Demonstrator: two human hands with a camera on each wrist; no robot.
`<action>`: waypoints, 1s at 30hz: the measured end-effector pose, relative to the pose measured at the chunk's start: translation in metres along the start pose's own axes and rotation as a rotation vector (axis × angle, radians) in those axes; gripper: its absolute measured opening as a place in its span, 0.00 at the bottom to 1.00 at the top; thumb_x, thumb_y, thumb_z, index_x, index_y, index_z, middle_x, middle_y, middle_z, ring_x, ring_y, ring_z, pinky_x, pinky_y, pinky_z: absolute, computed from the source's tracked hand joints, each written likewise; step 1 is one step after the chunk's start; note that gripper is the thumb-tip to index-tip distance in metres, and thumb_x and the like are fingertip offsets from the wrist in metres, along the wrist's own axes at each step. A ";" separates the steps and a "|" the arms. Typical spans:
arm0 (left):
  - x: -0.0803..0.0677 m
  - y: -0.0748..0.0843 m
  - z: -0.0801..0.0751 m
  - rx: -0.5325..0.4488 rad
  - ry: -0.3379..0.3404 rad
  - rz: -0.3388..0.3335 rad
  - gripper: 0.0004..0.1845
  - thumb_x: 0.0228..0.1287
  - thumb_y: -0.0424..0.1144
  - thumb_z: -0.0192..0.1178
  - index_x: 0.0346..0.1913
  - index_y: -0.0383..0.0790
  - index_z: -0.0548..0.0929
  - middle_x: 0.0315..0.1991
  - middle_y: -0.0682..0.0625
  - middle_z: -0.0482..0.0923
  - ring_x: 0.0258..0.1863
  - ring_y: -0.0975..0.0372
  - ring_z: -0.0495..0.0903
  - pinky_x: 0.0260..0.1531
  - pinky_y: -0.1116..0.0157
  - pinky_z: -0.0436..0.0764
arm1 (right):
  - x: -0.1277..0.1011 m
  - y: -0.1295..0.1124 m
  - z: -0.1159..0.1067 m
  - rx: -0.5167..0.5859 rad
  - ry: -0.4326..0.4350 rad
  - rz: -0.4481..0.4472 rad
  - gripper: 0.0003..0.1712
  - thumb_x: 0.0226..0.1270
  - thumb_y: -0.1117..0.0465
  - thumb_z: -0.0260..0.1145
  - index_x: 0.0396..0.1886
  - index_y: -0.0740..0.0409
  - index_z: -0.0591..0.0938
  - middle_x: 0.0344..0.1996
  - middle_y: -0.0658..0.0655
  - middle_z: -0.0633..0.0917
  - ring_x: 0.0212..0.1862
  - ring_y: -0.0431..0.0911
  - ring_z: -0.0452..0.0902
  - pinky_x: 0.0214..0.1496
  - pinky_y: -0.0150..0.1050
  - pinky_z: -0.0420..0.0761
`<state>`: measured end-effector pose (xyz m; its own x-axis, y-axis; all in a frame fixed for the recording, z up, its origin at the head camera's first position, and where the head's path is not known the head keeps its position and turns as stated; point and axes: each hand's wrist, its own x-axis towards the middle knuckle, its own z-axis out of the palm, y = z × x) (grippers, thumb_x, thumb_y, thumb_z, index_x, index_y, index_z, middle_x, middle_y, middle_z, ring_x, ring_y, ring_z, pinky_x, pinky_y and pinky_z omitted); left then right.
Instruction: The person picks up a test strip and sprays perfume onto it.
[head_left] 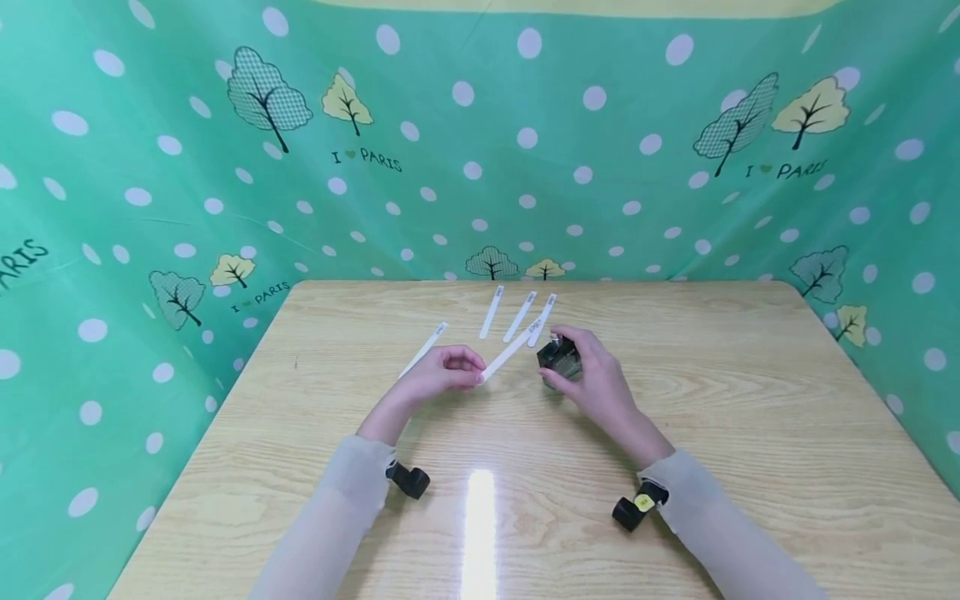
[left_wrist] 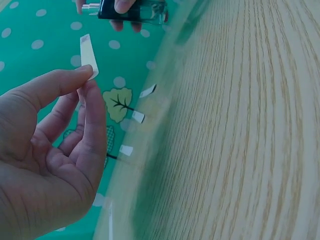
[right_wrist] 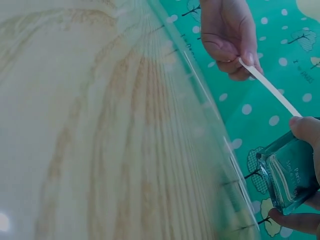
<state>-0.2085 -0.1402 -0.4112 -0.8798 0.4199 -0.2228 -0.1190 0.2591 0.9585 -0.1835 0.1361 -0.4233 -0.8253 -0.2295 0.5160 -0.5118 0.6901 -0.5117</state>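
My left hand (head_left: 435,372) pinches one end of a white paper scent strip (head_left: 512,353) between thumb and fingertip. The strip slants up and to the right, its printed end farthest from the fingers. In my right hand (head_left: 602,385) is a dark glass perfume bottle (head_left: 559,361), gripped by its sides with thumb and fingers. The left wrist view shows the bottle's silver spray nozzle (left_wrist: 91,8) pointing toward the strip's side. Lettering shows on the bottle glass (right_wrist: 290,175) in the right wrist view, where part of the bottle is hidden by the fingers.
Toward the back of the wooden table (head_left: 750,400) lie three more strips, among them a leftmost one (head_left: 491,312) and a rightmost one (head_left: 546,312). Another strip (head_left: 424,347) lies behind the left hand. A green dotted cloth (head_left: 525,200) hangs behind the table.
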 end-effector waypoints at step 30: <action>0.033 0.016 0.025 -0.025 0.065 0.001 0.14 0.62 0.31 0.66 0.50 0.34 0.82 0.39 0.51 0.82 0.39 0.64 0.82 0.52 0.64 0.86 | -0.021 0.015 -0.029 -0.023 0.045 0.051 0.40 0.55 0.55 0.79 0.66 0.52 0.72 0.58 0.61 0.80 0.51 0.56 0.81 0.37 0.48 0.86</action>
<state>-0.2285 -0.1006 -0.4075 -0.9080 0.3621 -0.2107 -0.1291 0.2366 0.9630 -0.1666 0.1711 -0.4223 -0.8382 -0.1633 0.5203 -0.4636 0.7157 -0.5223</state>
